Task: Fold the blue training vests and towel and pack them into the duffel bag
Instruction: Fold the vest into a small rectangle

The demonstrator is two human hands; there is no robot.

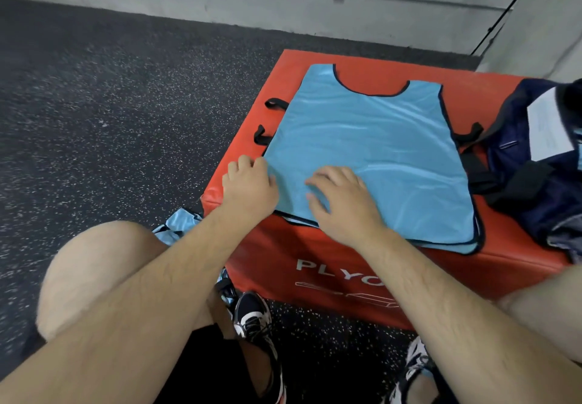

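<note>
Scene: I sit at a red plyo box [315, 273] on a speckled gym floor [110, 104]; one blue vest [371, 151] is spread flat on its top, neck hole away from me, near hem just over the front edge
Left hand: my left hand [248, 186] sits at the vest's left side edge, fingers [244, 162] curled and thumb on the cloth, pinching that edge as far as the view shows
Right hand: my right hand [343, 205] lies on the lower part of the vest, fingers [326, 177] spread and nearly straight, pressing the fabric down and grasping nothing
Duffel bag: the navy duffel bag [519, 164] sits open on the right end of the box, just beside the vest's right edge, a white sheet of paper [548, 126] in its mouth
Waiting: more blue vests [179, 225] lie bunched on the floor by my left knee
Step in hand, as I judge it: the first lengthwise fold, left side carried over to the right
Doing it well: keep the right palm as the anchor near the centre line so the slick fabric does not slide; lift the pinched edge low and lay it across until the dark-trimmed edges meet; tuck the black side straps [274, 103] inside; smooth from the crease outward before halving again
Risk: the shiny cloth may creep over the front edge and slip off the box, so I would nudge it back first
</note>
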